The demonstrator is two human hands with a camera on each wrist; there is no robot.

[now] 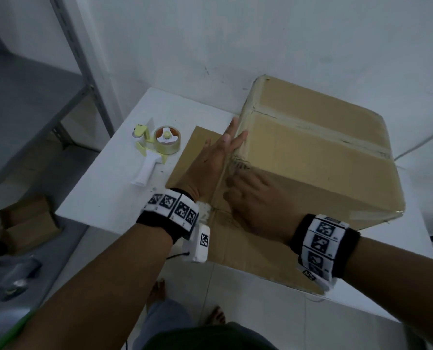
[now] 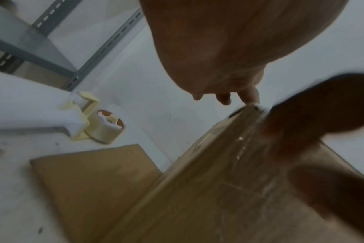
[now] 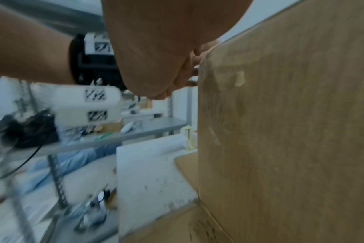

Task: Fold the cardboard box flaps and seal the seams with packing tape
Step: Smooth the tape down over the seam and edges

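- On a white table (image 1: 104, 198) set against a wall, a closed brown box (image 1: 319, 157) stands at the right, its top flaps already down and a strip of clear tape (image 1: 321, 127) running along the centre seam from the left edge to the far right.
- Left hand (image 1: 215, 160) lies flat against the box's left face near the top corner, fingers straight and together, pointing away from the body; it grips nothing.
- Right hand (image 1: 258, 205) presses palm-down on the near face just below the same corner, fingers spread and relaxed, likewise holding nothing.
- Both hands meet at the near-left vertical edge, where the cardboard looks scuffed and torn and shiny film shows in the left wrist view.
- Tape gun (image 1: 157, 147), yellow and white with a loaded roll, lies on the table to the left of the box, handle pointing toward the person; the left hand is the nearer of the two, and open cardboard flaps (image 1: 192, 152) lie flat between it and the hand.
- Judged from this, the pair is smoothing tape down over the corner; any further seam would call for a reach left to the gun.
- Box corners look dented and its faces are worn.
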